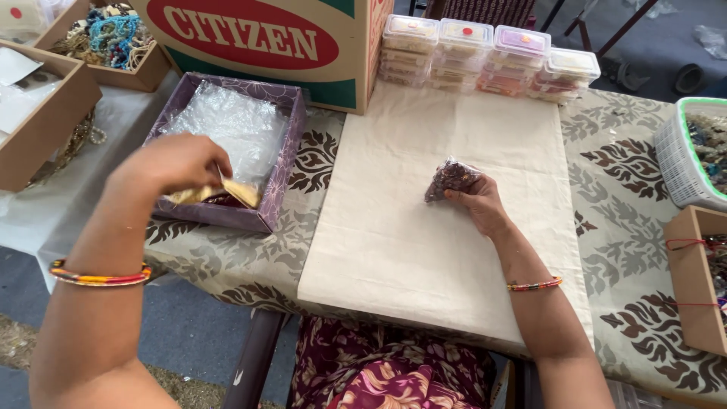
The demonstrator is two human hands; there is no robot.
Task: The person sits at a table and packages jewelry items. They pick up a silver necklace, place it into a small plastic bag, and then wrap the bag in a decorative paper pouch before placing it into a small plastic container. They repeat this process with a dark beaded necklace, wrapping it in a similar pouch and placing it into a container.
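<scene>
Two hands at work over a bench [628, 227] covered with a patterned cloth and, on top of that, a plain cream cloth [424, 227].

Right hand [477, 206]: rests on the cream cloth, fingers closed around a small clear pouch [450, 179] of dark reddish-brown pieces. Pouch sits near the middle of the cream cloth, its lower end in the grip, the rest sticking out up and to the left. Beaded bangle on the wrist.

Left hand [173, 163]: raised over the near edge of a purple box [282, 170], fingers pinched shut on a flat yellowish packet [227, 193]. Packet is partly hidden under the hand; probably a plastic sleeve with something gold inside, but the contents cannot be made out. Striped bangle on the forearm.

Purple box: stands just left of the cream cloth, holds crumpled clear plastic bags [227, 125].

Behind it, touching or nearly so: a large cardboard carton [333, 68] with a red oval and green band.

Far edge of cream cloth: stacks of small lidded clear tubs [492, 57], four columns side by side.

Right edge: white basket [674, 163] with beads, brown box [693, 280] nearer.

Far left: open brown boxes [53, 113] with beads and papers.
</scene>
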